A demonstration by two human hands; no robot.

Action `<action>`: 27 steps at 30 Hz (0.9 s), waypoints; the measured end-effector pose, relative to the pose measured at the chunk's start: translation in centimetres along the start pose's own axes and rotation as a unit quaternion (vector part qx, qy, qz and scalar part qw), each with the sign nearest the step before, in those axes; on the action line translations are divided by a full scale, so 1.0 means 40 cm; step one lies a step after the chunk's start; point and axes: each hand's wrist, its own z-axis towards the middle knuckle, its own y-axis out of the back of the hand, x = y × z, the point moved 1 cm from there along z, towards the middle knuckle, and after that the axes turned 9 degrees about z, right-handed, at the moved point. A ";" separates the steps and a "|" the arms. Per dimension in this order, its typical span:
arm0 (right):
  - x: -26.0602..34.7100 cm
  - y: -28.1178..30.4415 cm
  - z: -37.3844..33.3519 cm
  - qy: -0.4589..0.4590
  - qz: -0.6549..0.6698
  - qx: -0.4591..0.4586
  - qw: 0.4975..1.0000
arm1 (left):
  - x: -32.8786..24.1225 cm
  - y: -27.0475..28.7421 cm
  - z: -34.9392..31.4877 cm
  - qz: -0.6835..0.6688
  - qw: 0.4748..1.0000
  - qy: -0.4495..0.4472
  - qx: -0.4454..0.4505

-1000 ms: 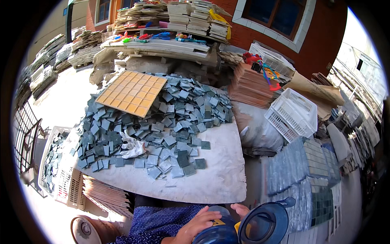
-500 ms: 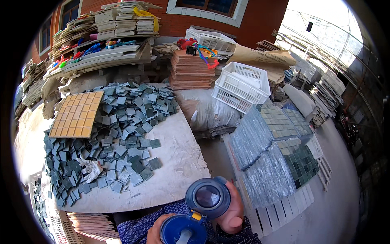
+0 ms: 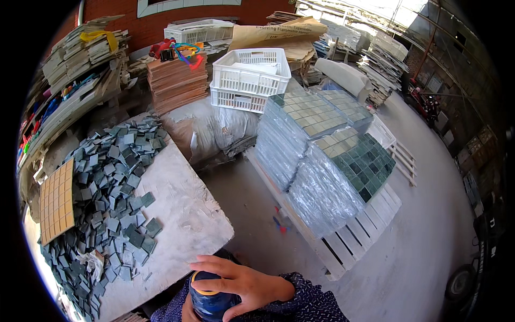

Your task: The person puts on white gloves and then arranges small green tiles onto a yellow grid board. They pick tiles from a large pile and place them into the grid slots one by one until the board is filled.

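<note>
A dark blue bottle (image 3: 208,300) with a yellow ring near its top stands between my hands at the lower edge. My right hand (image 3: 241,287) is closed over its upper part, fingers across the top and thumb low on the near side. Only a little of my left hand (image 3: 188,310) shows, wrapped against the bottle's left side. The right fingers hide much of the bottle's top. Left of the hands is a whitish table (image 3: 182,209) with a heap of dark green square tiles (image 3: 115,182) on it.
A yellow grid tray (image 3: 57,201) rests on the heap's left side. To the right, plastic-wrapped tile stacks (image 3: 322,182) sit on a white pallet (image 3: 370,225). White crates (image 3: 249,78) and reddish slabs (image 3: 177,83) stand behind. A vehicle's wheel (image 3: 460,283) is at the far right.
The bottle's flip lid, open before, is now folded down under my right hand. Both hands and the bottle have moved left in view. The view has swung right.
</note>
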 end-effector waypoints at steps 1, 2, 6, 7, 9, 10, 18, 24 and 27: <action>-0.004 0.011 -0.022 -0.046 0.072 -0.027 0.996 | -0.009 0.004 0.018 -0.005 1.000 -0.014 0.026; -0.014 0.022 -0.049 -0.090 0.144 -0.053 0.984 | -0.017 0.007 0.037 -0.011 0.998 -0.028 0.052; 0.009 0.069 -0.119 -0.148 0.215 -0.116 0.958 | -0.047 -0.033 0.150 -0.060 0.985 -0.026 0.157; 0.026 0.082 -0.136 -0.165 0.195 -0.140 0.957 | -0.031 -0.043 0.174 -0.013 0.980 -0.039 0.194; 0.030 0.115 -0.199 -0.223 0.113 -0.203 0.947 | -0.037 -0.092 0.208 0.030 0.985 -0.084 0.148; 0.024 0.123 -0.244 -0.239 0.116 -0.274 0.924 | -0.022 -0.097 0.227 0.026 0.986 -0.089 0.142; -0.218 0.160 -0.771 -0.405 -0.198 -0.616 0.646 | 0.173 0.033 0.151 -0.018 0.996 0.033 -0.085; -0.410 0.264 -1.157 -0.350 -0.291 -0.737 0.499 | 0.305 0.114 -0.028 0.042 0.958 0.132 -0.252; -0.408 0.317 -1.200 -0.344 -0.261 -0.788 0.439 | 0.381 0.115 -0.095 0.058 0.952 0.150 -0.259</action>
